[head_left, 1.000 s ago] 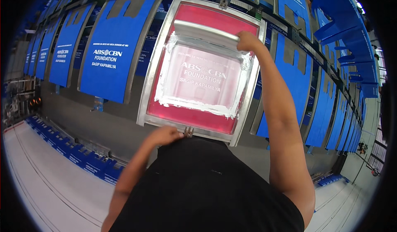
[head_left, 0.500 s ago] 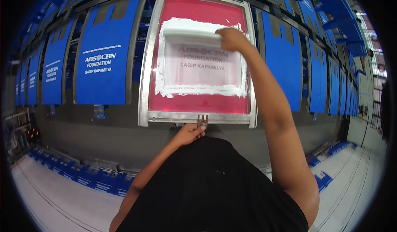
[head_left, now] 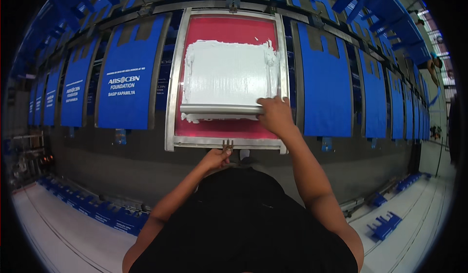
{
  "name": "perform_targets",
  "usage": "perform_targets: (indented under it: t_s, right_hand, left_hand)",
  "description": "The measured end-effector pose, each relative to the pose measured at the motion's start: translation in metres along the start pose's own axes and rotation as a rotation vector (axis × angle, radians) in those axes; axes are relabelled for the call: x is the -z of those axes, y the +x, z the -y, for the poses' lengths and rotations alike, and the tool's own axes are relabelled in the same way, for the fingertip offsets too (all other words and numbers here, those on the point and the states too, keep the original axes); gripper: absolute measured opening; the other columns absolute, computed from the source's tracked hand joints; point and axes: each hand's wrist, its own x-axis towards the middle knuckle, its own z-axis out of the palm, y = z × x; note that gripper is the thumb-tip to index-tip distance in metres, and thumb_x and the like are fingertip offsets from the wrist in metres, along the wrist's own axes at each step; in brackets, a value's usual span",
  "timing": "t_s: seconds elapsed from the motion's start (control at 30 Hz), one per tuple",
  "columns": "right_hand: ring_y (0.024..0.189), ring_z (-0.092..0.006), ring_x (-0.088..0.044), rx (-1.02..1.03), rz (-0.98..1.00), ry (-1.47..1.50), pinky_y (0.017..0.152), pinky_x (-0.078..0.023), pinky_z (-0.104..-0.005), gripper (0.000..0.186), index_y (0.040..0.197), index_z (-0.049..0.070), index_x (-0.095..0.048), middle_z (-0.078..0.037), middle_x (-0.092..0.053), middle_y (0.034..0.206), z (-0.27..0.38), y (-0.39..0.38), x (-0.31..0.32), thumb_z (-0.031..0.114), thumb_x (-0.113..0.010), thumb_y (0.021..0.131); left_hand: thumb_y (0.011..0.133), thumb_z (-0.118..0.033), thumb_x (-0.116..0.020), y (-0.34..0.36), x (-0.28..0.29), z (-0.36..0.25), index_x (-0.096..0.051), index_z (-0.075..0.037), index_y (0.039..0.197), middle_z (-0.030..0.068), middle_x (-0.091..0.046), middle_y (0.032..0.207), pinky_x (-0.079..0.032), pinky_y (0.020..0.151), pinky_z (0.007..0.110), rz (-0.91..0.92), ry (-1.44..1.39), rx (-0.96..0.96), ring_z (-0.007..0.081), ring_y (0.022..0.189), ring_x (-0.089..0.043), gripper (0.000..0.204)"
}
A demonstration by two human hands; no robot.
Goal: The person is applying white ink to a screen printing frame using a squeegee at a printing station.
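In front of me lies a screen-printing frame (head_left: 282, 54) with metal sides and a red screen (head_left: 232, 28). A broad layer of white ink (head_left: 226, 73) covers the screen's middle, with thick ridges along its sides. My right hand (head_left: 276, 116) grips the right end of a long squeegee (head_left: 219, 109), which lies crosswise near the bottom of the ink. At the frame's near edge, my left hand (head_left: 216, 159) pinches a small pronged metal bracket (head_left: 227, 145). Whatever lies beneath the screen is hidden by the ink.
Blue cut fabric panels lie on boards in a row; one with white print (head_left: 127, 73) is at left, a plain one (head_left: 325, 88) at right. More blue pieces hang overhead. Behind the boards runs a metal rail (head_left: 195, 4). Blue pieces (head_left: 385, 225) lie on the pale floor.
My right hand has drawn the squeegee from the far part of the screen toward me. White ink now covers the lettering that showed through. My left hand stays on the bracket.
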Motion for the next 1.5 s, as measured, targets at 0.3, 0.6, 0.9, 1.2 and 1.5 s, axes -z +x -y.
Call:
perform_targets:
  t_s: [0.3, 0.6, 0.9, 1.2, 1.5]
  right_hand:
    - [0.074, -0.012, -0.061, -0.15, -0.087, 0.872, 0.067, -0.048, -0.0276, 0.036, 0.095, 0.004, -0.071, -0.004, -0.068, 0.082, -0.113, 0.01, -0.069, 0.02, -0.084, 0.066]
    - [0.071, -0.0122, -0.061, -0.287, 0.035, 1.235, 0.066, -0.048, -0.0262, 0.036, 0.096, 0.0, -0.07, -0.005, -0.068, 0.081, -0.098, 0.04, -0.072, 0.021, -0.081, 0.07]
    - [0.078, -0.0127, -0.062, -0.415, -0.067, 1.233, 0.072, -0.049, -0.0279, 0.033, 0.096, 0.001, -0.071, -0.003, -0.069, 0.084, -0.228, -0.04, 0.007, 0.011, -0.081, 0.066]
    - [0.083, -0.0153, -0.063, -0.474, -0.137, 1.225, 0.079, -0.048, -0.0289, 0.035, 0.097, -0.001, -0.07, -0.006, -0.068, 0.088, -0.445, -0.162, 0.042, 0.008, -0.079, 0.064]
    - [0.082, -0.0164, -0.064, -0.485, -0.048, 1.133, 0.079, -0.052, -0.0319, 0.041, 0.101, 0.001, -0.07, -0.006, -0.069, 0.087, -0.533, -0.152, 0.025, 0.01, -0.082, 0.062]
  left_hand:
    - [0.093, -0.042, -0.054, -0.045, 0.055, -0.054, -0.069, -0.001, 0.095, 0.0222, -0.066, 0.086, -0.05, 0.075, 0.041, -0.805, 0.432, -0.425, 0.0375, 0.086, -0.065, 0.043]
    - [0.099, -0.031, -0.05, 0.005, 0.176, -0.026, -0.049, 0.001, 0.133, 0.0209, -0.057, 0.127, -0.042, 0.098, 0.033, -1.027, 0.128, -0.464, 0.0271, 0.116, -0.056, 0.047]
    - [0.098, -0.024, -0.052, 0.015, 0.028, -0.106, -0.046, 0.006, 0.134, 0.02, -0.056, 0.13, -0.041, 0.099, 0.03, -0.863, -0.055, -0.525, 0.022, 0.117, -0.054, 0.047]
    - [0.095, -0.027, -0.058, 0.123, -0.194, -0.141, -0.049, 0.005, 0.132, 0.0232, -0.058, 0.125, -0.042, 0.097, 0.031, -0.728, -0.037, -0.549, 0.0233, 0.115, -0.056, 0.049]
    - [0.097, -0.026, -0.055, 0.137, -0.261, -0.177, -0.049, -0.002, 0.135, 0.0167, -0.057, 0.13, -0.04, 0.101, 0.031, -0.826, 0.036, -0.443, 0.0219, 0.119, -0.053, 0.045]
